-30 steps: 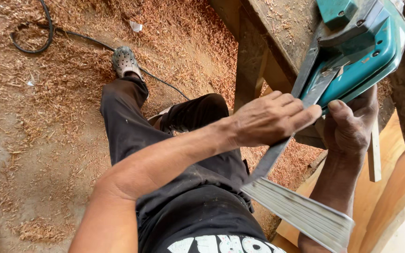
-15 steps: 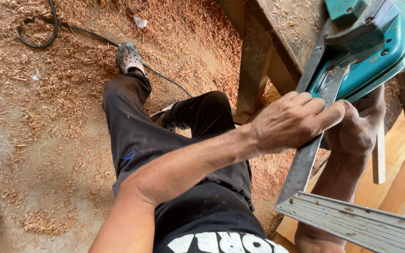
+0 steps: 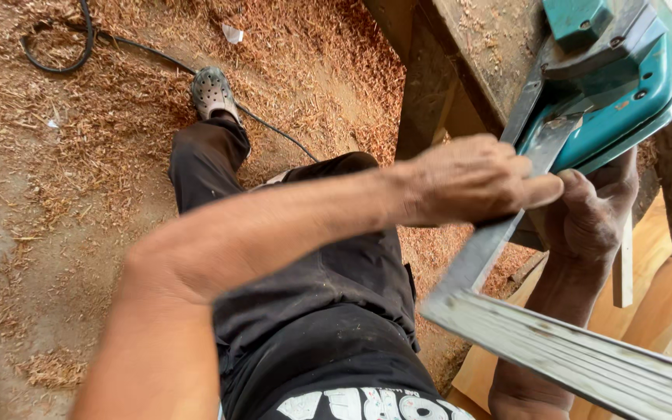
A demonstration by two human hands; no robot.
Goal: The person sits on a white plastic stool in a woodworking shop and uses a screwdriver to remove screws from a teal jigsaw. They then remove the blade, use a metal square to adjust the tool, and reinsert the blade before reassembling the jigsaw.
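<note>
While both hands work at the table's edge, findings are as follows.

Left hand: the left hand (image 3: 476,183) is curled, fingers pinching the flat grey metal blade of a try square (image 3: 499,225) from above.

Right hand: the right hand (image 3: 589,222) is closed from below around the same blade, just under the teal electric power tool (image 3: 616,85).

Square: its blade runs up to the tool's underside, touching it; its thick ribbed metal stock (image 3: 561,350) hangs low, near the camera.

Tool: it rests at the edge of the rough wooden table (image 3: 480,47).

Floor: the dirt floor covered in reddish wood shavings (image 3: 79,140) carries a black cable (image 3: 64,62).

Person: dark trousers and a grey perforated clog (image 3: 211,93) are visible.
</note>
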